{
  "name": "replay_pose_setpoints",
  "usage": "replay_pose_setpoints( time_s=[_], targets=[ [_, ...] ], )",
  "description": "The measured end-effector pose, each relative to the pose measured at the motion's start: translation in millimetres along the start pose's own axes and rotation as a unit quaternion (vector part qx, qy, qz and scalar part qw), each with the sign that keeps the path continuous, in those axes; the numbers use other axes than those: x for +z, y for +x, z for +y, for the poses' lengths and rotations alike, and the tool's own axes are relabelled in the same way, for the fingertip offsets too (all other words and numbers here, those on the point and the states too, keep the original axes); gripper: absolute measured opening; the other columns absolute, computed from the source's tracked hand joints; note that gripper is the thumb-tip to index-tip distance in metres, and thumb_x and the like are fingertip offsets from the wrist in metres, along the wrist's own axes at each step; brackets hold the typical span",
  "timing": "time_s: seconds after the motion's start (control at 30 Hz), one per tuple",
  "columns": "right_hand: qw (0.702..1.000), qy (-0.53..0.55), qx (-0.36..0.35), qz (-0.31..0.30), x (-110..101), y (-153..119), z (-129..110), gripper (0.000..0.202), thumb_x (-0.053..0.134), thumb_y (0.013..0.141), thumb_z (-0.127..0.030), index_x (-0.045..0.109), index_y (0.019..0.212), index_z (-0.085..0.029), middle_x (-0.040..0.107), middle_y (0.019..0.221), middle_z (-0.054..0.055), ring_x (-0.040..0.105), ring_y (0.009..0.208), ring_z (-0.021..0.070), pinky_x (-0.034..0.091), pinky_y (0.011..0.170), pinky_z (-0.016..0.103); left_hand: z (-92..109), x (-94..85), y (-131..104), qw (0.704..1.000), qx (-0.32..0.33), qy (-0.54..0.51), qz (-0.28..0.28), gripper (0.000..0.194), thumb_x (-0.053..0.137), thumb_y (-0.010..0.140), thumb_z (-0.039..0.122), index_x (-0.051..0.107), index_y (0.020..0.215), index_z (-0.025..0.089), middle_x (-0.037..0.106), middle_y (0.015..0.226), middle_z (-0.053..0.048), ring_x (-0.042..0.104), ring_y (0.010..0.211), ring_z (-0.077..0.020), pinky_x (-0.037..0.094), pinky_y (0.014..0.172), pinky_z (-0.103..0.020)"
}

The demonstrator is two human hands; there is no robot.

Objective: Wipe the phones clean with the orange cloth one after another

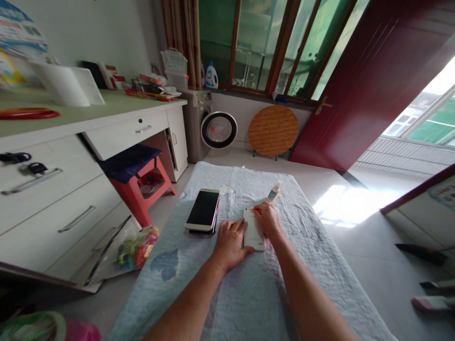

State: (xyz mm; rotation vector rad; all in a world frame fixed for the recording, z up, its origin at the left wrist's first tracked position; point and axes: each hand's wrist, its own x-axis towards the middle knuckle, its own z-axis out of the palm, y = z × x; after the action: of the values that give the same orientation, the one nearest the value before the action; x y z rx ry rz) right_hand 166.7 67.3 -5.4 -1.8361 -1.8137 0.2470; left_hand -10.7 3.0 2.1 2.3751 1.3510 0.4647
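Observation:
A white phone (253, 232) lies back up on the blue-grey cloth in front of me. My left hand (231, 239) braces its left side, with fingertips on the edge and the thumb at the lower end. At the phone's upper end, near the camera, my right hand (267, 219) pinches a small orange thing (252, 210), mostly hidden by the fingers. Just beyond that hand stands a small spray bottle (274, 191) with a blue label and clear cap. To the left, a larger phone (204, 208) rests dark screen up on top of another dark flat item.
The cloth-covered table (249, 298) fills the middle. Left of it are a red stool (142, 199), a plastic bag (131, 251) and a white desk (142, 118). A washing machine (197, 125) with its door open and a round wooden tabletop (273, 130) stand behind.

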Motion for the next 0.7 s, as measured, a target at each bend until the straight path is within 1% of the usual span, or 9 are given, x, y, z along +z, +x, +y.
replay_pose_setpoints(
  time_s=[0.07, 0.17, 0.27, 0.33, 0.5, 0.6, 0.7],
  targets=[
    [1.0, -0.001, -0.017, -0.01, 5, -5, -12, 0.02, 0.056, 0.084, -0.017, 0.075, 0.079, -0.018, 0.065, 0.082, 0.005, 0.056, 0.085, 0.0164, 0.039, 0.079, 0.024, 1, -1.0, 0, 1.0, -0.002, 0.001, 0.001, 0.071, 0.067, 0.078, 0.055, 0.046, 0.136, 0.02, 0.048, 0.142, -0.009, 0.044, 0.123, -0.0319, 0.024, 0.11, -0.049],
    [0.998, -0.004, -0.059, -0.029, 9, -13, -28, 0.02, 0.056, 0.085, -0.016, 0.074, 0.077, -0.019, 0.063, 0.081, 0.004, 0.055, 0.084, 0.0153, 0.038, 0.081, 0.023, 2, -2.5, -1, 1.0, 0.0, -0.004, 0.002, 0.07, 0.067, 0.078, 0.055, 0.045, 0.137, 0.023, 0.049, 0.141, -0.008, 0.045, 0.122, -0.0317, 0.025, 0.109, -0.049],
    [0.996, 0.006, -0.074, -0.046, 7, -17, -30, 0.019, 0.057, 0.083, -0.014, 0.074, 0.079, -0.02, 0.062, 0.08, 0.003, 0.055, 0.083, 0.0145, 0.039, 0.08, 0.022, 2, -1.6, -2, 1.0, 0.004, -0.009, 0.012, 0.07, 0.068, 0.078, 0.055, 0.046, 0.136, 0.024, 0.05, 0.139, -0.007, 0.046, 0.121, -0.0312, 0.026, 0.109, -0.049],
    [0.997, 0.011, -0.061, -0.046, 3, -17, -22, 0.019, 0.057, 0.083, -0.014, 0.075, 0.08, -0.02, 0.062, 0.08, 0.003, 0.055, 0.081, 0.0144, 0.039, 0.079, 0.022, 1, 0.3, -1, 1.0, 0.005, -0.007, 0.019, 0.07, 0.068, 0.076, 0.058, 0.048, 0.134, 0.023, 0.053, 0.134, -0.008, 0.047, 0.119, -0.0309, 0.026, 0.109, -0.049],
    [1.0, -0.017, 0.002, -0.014, -7, -16, -1, 0.019, 0.055, 0.081, -0.013, 0.074, 0.078, -0.018, 0.062, 0.079, 0.004, 0.054, 0.079, 0.0155, 0.039, 0.075, 0.024, -3, 4.4, 0, 0.999, 0.011, -0.002, 0.031, 0.069, 0.066, 0.075, 0.062, 0.052, 0.129, 0.022, 0.055, 0.129, -0.009, 0.047, 0.117, -0.031, 0.026, 0.108, -0.048],
    [0.998, -0.052, 0.028, -0.009, -5, -13, 0, 0.021, 0.054, 0.081, -0.014, 0.074, 0.079, -0.017, 0.063, 0.08, 0.005, 0.055, 0.079, 0.016, 0.038, 0.073, 0.024, -3, 4.5, 0, 0.999, 0.014, -0.002, 0.032, 0.07, 0.066, 0.075, 0.063, 0.051, 0.13, 0.021, 0.055, 0.13, -0.008, 0.046, 0.118, -0.0313, 0.027, 0.107, -0.047],
    [0.997, -0.069, 0.037, -0.008, -1, -5, -6, 0.023, 0.052, 0.083, -0.015, 0.075, 0.081, -0.017, 0.064, 0.082, 0.006, 0.055, 0.08, 0.0165, 0.037, 0.074, 0.025, -2, 3.2, -1, 1.0, 0.012, -0.002, 0.026, 0.07, 0.066, 0.076, 0.061, 0.051, 0.13, 0.02, 0.054, 0.131, -0.009, 0.046, 0.117, -0.0316, 0.027, 0.107, -0.047]
  ],
)
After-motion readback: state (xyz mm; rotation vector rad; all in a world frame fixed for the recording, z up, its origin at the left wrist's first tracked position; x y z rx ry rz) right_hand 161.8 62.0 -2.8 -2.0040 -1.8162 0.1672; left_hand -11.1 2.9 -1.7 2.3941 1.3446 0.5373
